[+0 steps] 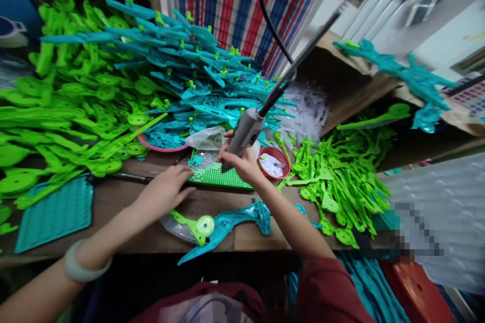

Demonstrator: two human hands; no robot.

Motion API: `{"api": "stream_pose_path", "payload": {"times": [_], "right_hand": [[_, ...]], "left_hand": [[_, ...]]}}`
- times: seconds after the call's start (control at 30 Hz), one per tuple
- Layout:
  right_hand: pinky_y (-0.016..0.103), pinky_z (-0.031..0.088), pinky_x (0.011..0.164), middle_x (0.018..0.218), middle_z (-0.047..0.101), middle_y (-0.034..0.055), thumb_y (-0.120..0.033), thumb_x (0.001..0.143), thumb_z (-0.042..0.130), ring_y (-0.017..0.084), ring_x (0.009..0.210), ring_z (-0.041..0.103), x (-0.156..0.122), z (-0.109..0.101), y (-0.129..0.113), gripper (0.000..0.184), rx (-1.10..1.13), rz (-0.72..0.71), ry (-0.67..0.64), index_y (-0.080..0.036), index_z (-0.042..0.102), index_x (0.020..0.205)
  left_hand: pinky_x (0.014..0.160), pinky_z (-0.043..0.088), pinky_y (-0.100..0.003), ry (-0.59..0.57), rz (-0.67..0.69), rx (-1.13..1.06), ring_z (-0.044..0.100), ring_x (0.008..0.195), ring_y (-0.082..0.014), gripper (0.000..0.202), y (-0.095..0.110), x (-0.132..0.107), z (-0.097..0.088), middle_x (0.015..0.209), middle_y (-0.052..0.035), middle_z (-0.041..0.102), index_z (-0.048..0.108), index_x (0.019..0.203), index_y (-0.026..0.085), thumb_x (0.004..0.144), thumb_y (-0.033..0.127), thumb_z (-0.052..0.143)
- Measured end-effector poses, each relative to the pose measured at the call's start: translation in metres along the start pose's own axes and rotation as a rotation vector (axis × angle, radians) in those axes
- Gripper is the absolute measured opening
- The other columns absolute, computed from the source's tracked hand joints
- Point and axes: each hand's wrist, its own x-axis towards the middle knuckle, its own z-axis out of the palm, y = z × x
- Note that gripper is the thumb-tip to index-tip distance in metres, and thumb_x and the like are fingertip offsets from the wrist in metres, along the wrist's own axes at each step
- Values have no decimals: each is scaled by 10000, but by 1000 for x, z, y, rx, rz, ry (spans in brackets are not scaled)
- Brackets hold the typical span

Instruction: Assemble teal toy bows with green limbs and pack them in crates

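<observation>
My right hand (244,161) is wrapped round a grey electric screwdriver (246,131) hanging on a cord. The tool's lower end is over a green perforated tray (220,177) that holds small silvery screws (207,158). To the left, my left hand (168,189) is held above the bench with its fingers apart and nothing in it. Below it lies a teal plastic part (231,219), long and curved, with a lime green arm piece with a round disc (204,227) on top. A clear piece (178,228) sticks out beside the green one.
Lime green parts (76,91) are heaped at the left, and more green parts (333,186) at the right. Teal parts (197,70) pile up at the back. A red basket (288,167) holds white pieces; a pink basin (162,149) holds teal bits. A teal tray (56,212) lies at the left.
</observation>
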Motion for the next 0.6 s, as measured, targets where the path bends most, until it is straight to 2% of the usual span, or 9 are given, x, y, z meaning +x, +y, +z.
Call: {"api": "stream_pose_path", "payload": {"times": [0.07, 0.13, 0.23, 0.3, 0.4, 0.53, 0.6], "right_hand": [[267, 526, 572, 650, 619, -74, -388, 793, 735, 119, 538, 600, 6, 17, 26, 370, 62, -53, 148, -219, 549, 1065], [263, 497, 530, 585, 589, -91, -403, 794, 719, 114, 474, 554, 10, 35, 49, 385, 78, -74, 238, -210, 540, 1074], [267, 480, 528, 565, 583, -90, -367, 802, 712, 115, 460, 538, 11, 50, 72, 384, 87, -106, 269, -203, 530, 1097], [271, 474, 528, 572, 582, -88, -333, 814, 703, 118, 465, 539, 10, 52, 81, 365, 102, -134, 269, -209, 514, 1100], [275, 461, 511, 575, 569, -91, -307, 820, 692, 124, 469, 533, 7, 50, 87, 348, 115, -145, 258, -222, 495, 1094], [281, 461, 514, 572, 558, -94, -301, 823, 679, 126, 477, 531, 6, 49, 89, 309, 101, -128, 256, -235, 493, 1061], [289, 471, 521, 561, 544, -99, -327, 816, 682, 130, 477, 534, 6, 50, 91, 311, 83, -113, 274, -241, 494, 1047]], "left_hand": [[1016, 521, -547, 48, -19, 22, 631, 1160, -358, 385, 1, -14, 16, 1248, -215, 652, 654, 1185, 72, 976, 325, 454], [1022, 535, -506, 155, -42, -6, 630, 1188, -326, 377, 8, -26, 27, 1296, -218, 627, 606, 1261, 64, 990, 258, 429], [1050, 519, -461, 298, -31, -14, 599, 1251, -290, 337, 27, -52, 28, 1382, -192, 583, 571, 1303, 106, 1004, 223, 466], [1071, 495, -427, 346, 12, -15, 591, 1256, -268, 286, 41, -75, 25, 1357, -165, 610, 595, 1258, 125, 988, 185, 522], [1079, 478, -394, 323, 121, -40, 589, 1252, -248, 299, 58, -109, 26, 1305, -150, 653, 611, 1257, 117, 976, 210, 570], [1117, 443, -486, 180, 257, -17, 501, 1366, -320, 556, 66, -132, 45, 1422, -168, 595, 592, 1350, 105, 955, 496, 586], [1144, 417, -488, 204, 265, 4, 480, 1391, -322, 491, 66, -133, 58, 1442, -157, 588, 613, 1330, 108, 957, 427, 602]]}}
